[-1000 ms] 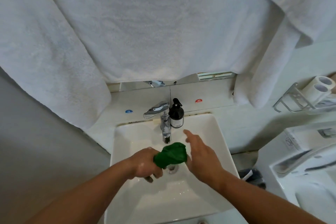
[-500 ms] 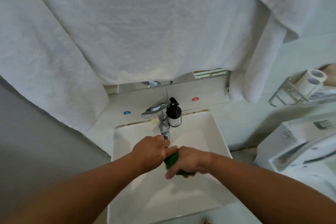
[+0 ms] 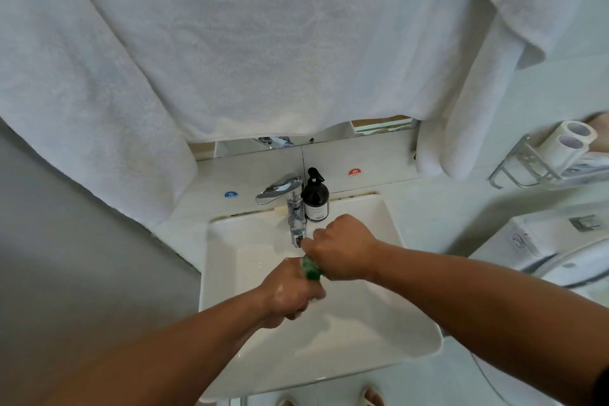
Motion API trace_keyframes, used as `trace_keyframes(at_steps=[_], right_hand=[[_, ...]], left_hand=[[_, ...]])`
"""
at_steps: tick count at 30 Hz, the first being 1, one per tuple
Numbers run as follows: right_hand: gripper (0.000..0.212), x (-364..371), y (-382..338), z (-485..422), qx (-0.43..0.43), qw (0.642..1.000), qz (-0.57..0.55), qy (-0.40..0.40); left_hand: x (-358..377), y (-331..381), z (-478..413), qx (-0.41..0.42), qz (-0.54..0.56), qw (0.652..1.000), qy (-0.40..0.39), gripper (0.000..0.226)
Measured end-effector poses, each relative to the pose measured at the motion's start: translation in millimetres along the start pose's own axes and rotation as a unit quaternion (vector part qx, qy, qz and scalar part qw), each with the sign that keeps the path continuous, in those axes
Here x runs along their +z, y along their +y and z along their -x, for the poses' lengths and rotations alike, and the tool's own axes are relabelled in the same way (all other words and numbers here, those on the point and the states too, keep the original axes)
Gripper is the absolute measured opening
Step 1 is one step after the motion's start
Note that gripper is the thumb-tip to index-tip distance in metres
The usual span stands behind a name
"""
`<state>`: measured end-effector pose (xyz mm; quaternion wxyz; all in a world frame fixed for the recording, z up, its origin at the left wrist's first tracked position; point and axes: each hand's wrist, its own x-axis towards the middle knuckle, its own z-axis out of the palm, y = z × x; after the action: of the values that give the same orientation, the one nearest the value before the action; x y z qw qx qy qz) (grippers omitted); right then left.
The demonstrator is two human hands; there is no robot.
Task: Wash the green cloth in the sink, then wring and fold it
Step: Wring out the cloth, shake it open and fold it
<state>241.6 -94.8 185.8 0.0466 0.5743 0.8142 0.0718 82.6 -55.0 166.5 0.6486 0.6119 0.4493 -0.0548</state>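
Over the white sink (image 3: 389, 339), both my hands grip the green cloth (image 3: 311, 269), which is twisted into a tight roll. Only a small strip of green shows between my fists. My left hand (image 3: 290, 290) is closed on the near end, knuckles up. My right hand (image 3: 342, 245) is closed on the far end, just under the spout of the chrome tap (image 3: 295, 208). Most of the cloth is hidden inside my fists.
A dark soap bottle (image 3: 315, 198) stands on the sink's back ledge right of the tap. Big white towels (image 3: 263, 43) hang above. Toilet rolls (image 3: 570, 142) sit on a metal rack at right, a white toilet (image 3: 560, 250) below it.
My right hand went from open beside the bunched cloth to closed on it. Both fists have since twisted it tight, left hand nearer me, right hand farther toward the tap.
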Motion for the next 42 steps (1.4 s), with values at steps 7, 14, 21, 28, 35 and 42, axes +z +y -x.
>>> trace_keyframes(at_steps=[7, 14, 21, 28, 35, 42], right_hand=[[0.021, 3.1, 18.4, -3.8, -0.058, 0.995, -0.021, 0.08], [0.012, -0.1, 27.1, -0.6, -0.089, 0.984, -0.021, 0.154], [0.046, 14.6, -8.3, 18.1, 0.142, 0.977, -0.157, 0.024], [0.058, -4.0, 10.3, 46.5, 0.289, 0.755, -0.585, -0.067], [0.027, -22.9, 13.9, 45.6, 0.389, 0.549, -0.737, 0.07], [0.022, -66.0, 18.1, 33.8, 0.356, 0.653, -0.637, 0.203]], left_hand=[[11.6, 8.6, 12.3, -0.046, 0.205, 0.975, -0.074, 0.039], [19.0, 7.5, 16.5, -0.055, 0.333, 0.927, -0.162, 0.03], [-34.2, 7.1, 4.0, -0.034, 0.037, 0.981, -0.185, 0.038], [-55.5, -6.9, 20.6, 0.085, 0.15, 0.985, 0.002, 0.029], [-49.9, 5.9, 27.6, 0.326, -0.049, 0.916, 0.227, 0.056], [-55.7, 32.5, 49.1, 0.249, 0.042, 0.963, 0.095, 0.049]])
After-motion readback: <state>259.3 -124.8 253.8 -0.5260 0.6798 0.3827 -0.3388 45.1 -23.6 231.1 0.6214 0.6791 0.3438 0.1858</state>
